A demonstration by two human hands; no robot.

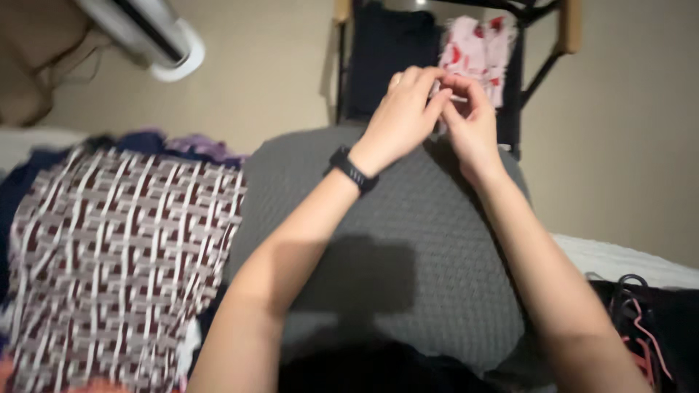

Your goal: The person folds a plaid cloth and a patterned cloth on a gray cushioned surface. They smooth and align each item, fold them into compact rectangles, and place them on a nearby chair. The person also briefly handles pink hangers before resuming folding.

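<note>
Grip: both hands, left hand (pixel 405 109) and right hand (pixel 472 120), pinched together on a small pale object (pixel 457 98) above the grey cushion's (pixel 408 247) far edge. Best held steady, fingertips close.

Open grey quilted cushion (pixel 408 240) lies below both raised hands. A folded maroon-and-white woven cloth (pixel 116 255) crowds the left; a black metal rack (pixel 510 87) hung with clothes blocks ahead.

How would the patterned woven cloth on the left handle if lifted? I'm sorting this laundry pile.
The patterned cloth drapes over the pile, so it is probably floppy and would sag. It looks thin, so likely light. Unlikely to slip much off the grey quilted fabric.
</note>
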